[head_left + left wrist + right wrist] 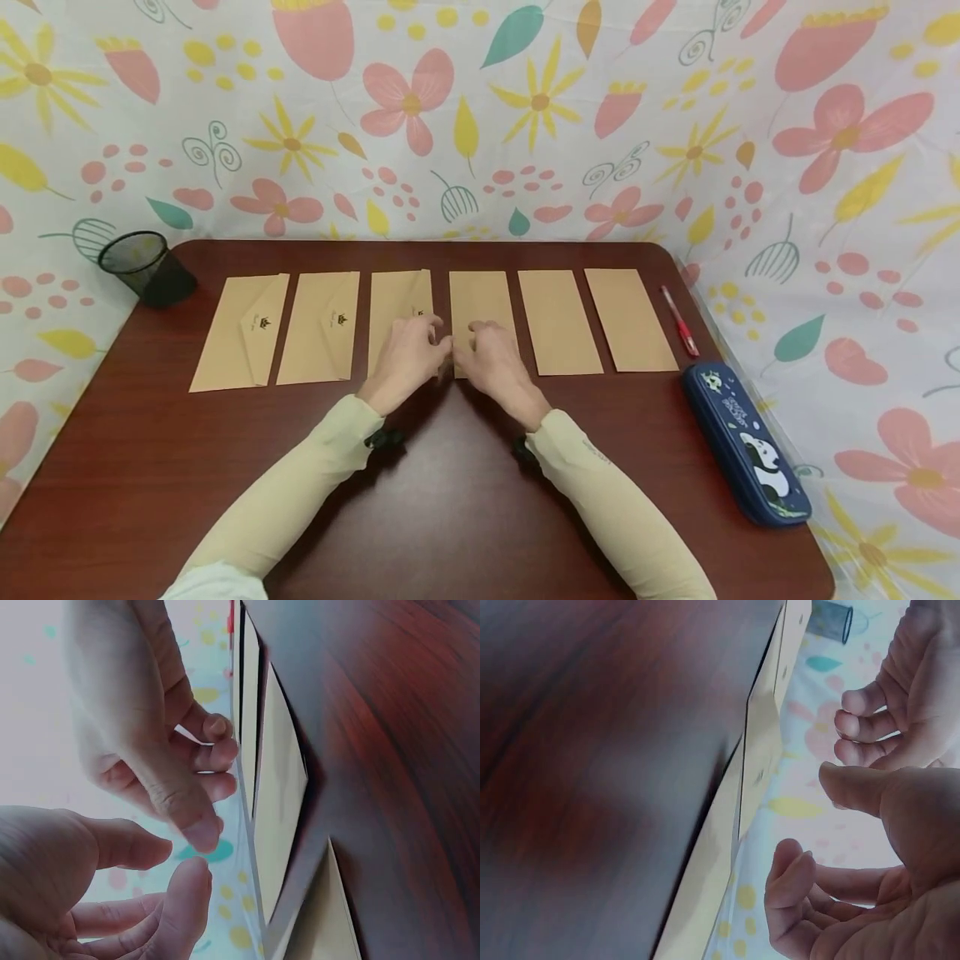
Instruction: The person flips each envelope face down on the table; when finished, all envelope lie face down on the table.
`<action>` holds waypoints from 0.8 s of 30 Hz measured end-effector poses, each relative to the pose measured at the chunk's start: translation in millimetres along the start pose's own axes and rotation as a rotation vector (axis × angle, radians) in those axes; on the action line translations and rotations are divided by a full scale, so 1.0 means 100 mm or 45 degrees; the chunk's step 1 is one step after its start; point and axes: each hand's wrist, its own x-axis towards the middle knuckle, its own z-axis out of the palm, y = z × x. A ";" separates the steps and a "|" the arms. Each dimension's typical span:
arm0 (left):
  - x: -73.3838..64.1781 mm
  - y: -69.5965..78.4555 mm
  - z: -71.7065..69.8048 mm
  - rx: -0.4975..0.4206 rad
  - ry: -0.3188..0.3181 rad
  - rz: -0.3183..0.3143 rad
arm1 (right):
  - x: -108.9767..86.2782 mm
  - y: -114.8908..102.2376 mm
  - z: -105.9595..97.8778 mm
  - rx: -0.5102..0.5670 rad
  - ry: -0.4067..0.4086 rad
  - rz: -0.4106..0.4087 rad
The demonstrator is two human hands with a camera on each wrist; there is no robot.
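My left hand (405, 354) hovers over the lower right part of a brown paper envelope (392, 296), whose flap with a small crown print faces up. Close beside it, my right hand (495, 358) is above a plain brown envelope (478, 296). In the left wrist view, the left hand (112, 892) has its thumb and forefinger apart with nothing between them. The right wrist view shows the right hand (855, 877) loosely bent and holding nothing. Both hands appear raised off the envelopes, their fingertips near each other.
Two crown-printed envelopes (240, 333) (315, 329) lie left; two plain ones (558, 321) (630, 321) lie right. A black mesh pen holder (161, 275) tilts at the back left corner. A red pen (678, 323) and a blue panda pencil case (742, 446) line the table's right edge.
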 end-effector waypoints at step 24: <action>-0.15 -0.59 -0.34 0.050 0.125 -0.103 | 0.63 -0.17 0.88 -0.135 -0.223 0.049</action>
